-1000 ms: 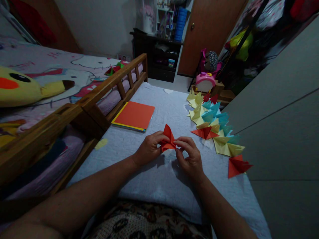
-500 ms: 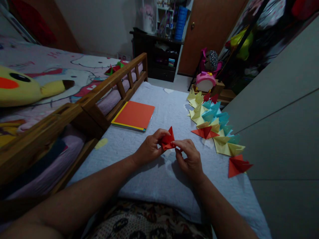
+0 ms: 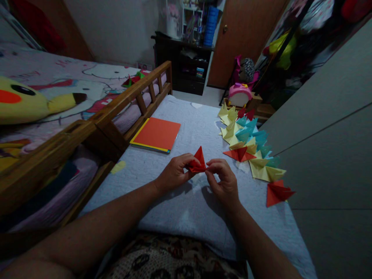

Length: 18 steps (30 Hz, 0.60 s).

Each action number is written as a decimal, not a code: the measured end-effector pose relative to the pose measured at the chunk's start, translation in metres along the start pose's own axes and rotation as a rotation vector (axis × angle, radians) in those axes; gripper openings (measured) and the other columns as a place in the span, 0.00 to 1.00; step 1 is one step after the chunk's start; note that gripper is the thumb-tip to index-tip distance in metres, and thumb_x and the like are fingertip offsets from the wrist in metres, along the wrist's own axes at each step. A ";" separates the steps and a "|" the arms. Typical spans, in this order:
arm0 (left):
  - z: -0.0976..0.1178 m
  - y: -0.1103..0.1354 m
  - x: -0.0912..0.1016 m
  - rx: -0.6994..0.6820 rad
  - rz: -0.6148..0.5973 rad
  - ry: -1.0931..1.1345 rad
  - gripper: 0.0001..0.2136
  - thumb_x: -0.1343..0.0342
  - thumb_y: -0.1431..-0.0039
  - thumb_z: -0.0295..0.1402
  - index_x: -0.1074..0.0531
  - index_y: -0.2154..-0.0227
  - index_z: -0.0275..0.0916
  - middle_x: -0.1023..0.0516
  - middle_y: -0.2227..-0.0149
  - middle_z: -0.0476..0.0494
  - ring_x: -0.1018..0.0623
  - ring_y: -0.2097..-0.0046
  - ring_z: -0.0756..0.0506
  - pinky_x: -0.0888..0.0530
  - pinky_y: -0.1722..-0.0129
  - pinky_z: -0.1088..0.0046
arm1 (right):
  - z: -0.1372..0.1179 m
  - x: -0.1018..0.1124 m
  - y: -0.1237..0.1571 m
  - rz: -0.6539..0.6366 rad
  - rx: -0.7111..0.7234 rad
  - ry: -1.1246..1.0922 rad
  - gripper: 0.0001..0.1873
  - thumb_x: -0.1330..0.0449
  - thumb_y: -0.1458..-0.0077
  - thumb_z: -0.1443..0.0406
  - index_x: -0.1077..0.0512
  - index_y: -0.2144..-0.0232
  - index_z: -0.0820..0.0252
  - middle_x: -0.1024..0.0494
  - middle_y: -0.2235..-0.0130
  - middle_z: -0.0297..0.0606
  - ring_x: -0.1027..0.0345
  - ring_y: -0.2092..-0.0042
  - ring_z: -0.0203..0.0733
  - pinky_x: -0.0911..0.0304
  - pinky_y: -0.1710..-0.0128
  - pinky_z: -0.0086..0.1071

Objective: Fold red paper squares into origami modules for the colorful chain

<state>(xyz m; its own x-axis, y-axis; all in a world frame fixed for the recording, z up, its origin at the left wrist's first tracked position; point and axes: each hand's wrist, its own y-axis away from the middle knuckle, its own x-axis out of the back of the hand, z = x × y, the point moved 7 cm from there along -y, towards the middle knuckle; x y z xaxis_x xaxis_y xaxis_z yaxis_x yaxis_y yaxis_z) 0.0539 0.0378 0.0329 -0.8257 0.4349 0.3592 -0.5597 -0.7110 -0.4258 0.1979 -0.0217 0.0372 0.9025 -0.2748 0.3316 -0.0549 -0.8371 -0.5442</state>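
Note:
A red folded paper figure (image 3: 200,158) is held up above the pale bedsheet, one point standing upright. My left hand (image 3: 177,169) is closed on its left side, thumb below and fingers above. At its lower right corner, the thumb and forefinger of my right hand (image 3: 223,179) pinch the tip of the paper. Right of my hands stand rows of yellow and blue folded paper figures (image 3: 229,133). Among them lies a red one (image 3: 240,154), and another red one (image 3: 278,192) sits nearest me.
A stack of square coloured paper (image 3: 157,133), orange on top, lies left of my hands. A wooden bed rail (image 3: 122,106) runs along the left, with a yellow plush toy (image 3: 26,102) beyond it. A pale cabinet (image 3: 331,155) borders the right side.
My right hand has shifted slightly right, its forefinger moving from the middle of the paper figure to a pinch at its right corner. My left hand keeps its hold.

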 end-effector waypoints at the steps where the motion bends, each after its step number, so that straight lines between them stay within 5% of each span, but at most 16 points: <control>1: -0.001 0.000 0.000 0.006 0.003 0.007 0.03 0.39 0.37 0.33 0.24 0.65 0.39 0.22 0.66 0.45 0.24 0.64 0.47 0.28 0.63 0.70 | -0.001 0.001 -0.001 0.007 0.008 0.017 0.05 0.41 0.40 0.70 0.30 0.64 0.54 0.27 0.60 0.37 0.30 0.58 0.41 0.31 0.63 0.34; 12: -0.010 0.004 -0.001 0.141 0.056 0.149 0.09 0.37 0.40 0.36 0.31 0.66 0.39 0.25 0.68 0.50 0.26 0.67 0.50 0.29 0.66 0.73 | -0.007 0.001 0.000 0.016 0.102 0.161 0.13 0.43 0.39 0.72 0.23 0.57 0.52 0.28 0.62 0.37 0.30 0.61 0.40 0.31 0.64 0.35; 18: -0.006 0.003 -0.001 0.060 0.030 0.049 0.07 0.39 0.38 0.34 0.29 0.69 0.39 0.26 0.68 0.48 0.28 0.66 0.49 0.30 0.65 0.72 | -0.005 0.000 0.000 0.026 0.062 0.121 0.10 0.43 0.39 0.72 0.27 0.59 0.54 0.26 0.63 0.36 0.30 0.64 0.39 0.33 0.67 0.32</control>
<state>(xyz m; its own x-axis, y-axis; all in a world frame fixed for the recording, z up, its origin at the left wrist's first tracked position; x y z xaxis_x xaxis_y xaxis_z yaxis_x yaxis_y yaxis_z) 0.0525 0.0386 0.0266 -0.8455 0.4381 0.3054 -0.5304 -0.7556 -0.3844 0.1962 -0.0240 0.0409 0.8430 -0.3539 0.4051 -0.0476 -0.7993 -0.5991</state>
